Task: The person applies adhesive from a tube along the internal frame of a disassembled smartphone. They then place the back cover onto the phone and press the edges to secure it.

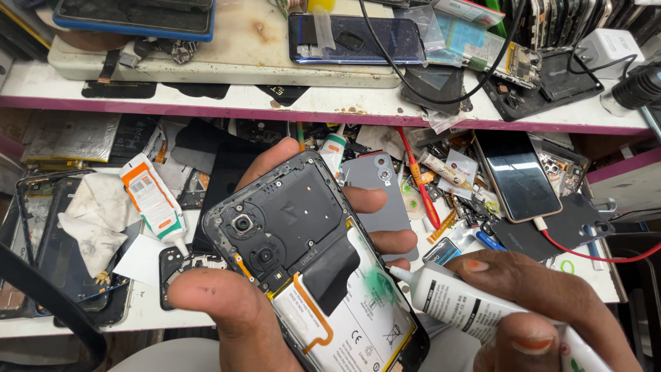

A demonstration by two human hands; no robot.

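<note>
Holding an opened phone (303, 269), back up, the left hand (255, 303) grasps its edges. Right hand (537, 296) is clenched on a glue tube (468, 306); nozzle points left, just beside the phone's battery, long axis diagonal.

Opened phone (310, 262) lower end cut off by bottom edge, left side covered by left hand (275, 275). Right hand (544, 303) cropped at bottom; glue tube (475, 310) rear hidden in grip. Shelf clutter parts too small to tell.
</note>
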